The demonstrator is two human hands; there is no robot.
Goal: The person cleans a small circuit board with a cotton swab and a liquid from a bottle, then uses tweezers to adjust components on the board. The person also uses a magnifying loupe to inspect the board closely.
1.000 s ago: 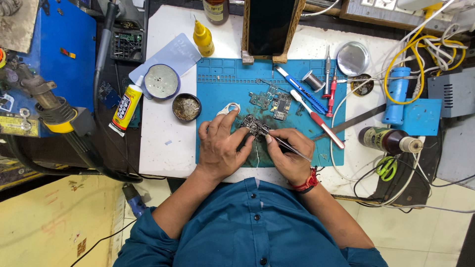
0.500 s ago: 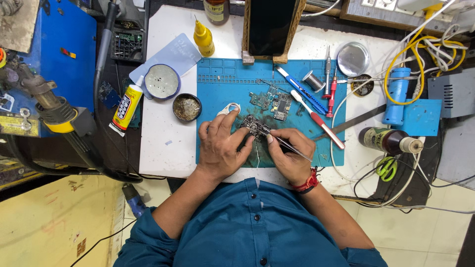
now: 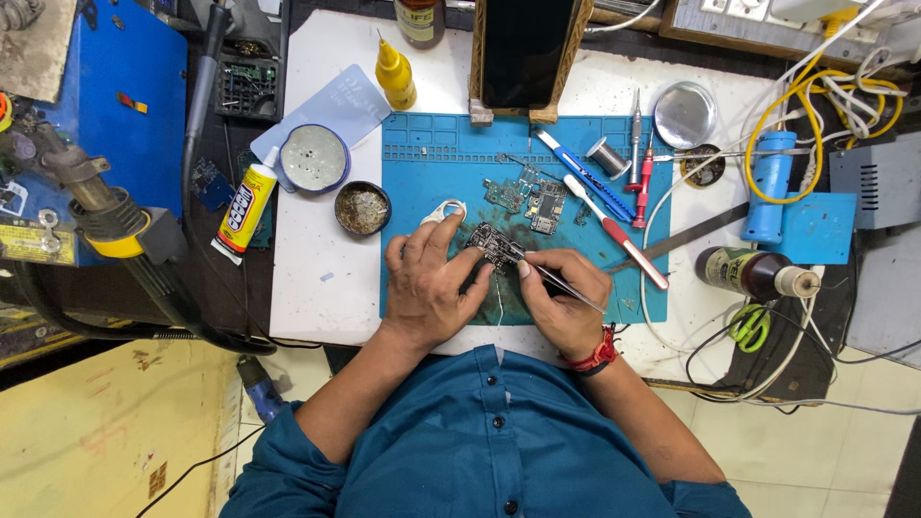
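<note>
circuit board (image 3: 494, 245) between both hands (touching fingertips)

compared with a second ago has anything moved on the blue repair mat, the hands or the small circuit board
Nothing visibly changed. The left hand still pins the small dark circuit board on the blue silicone mat, and the right hand still holds the thin metal tweezers with their tips at the board. The tools lying around stay where they were.
</note>
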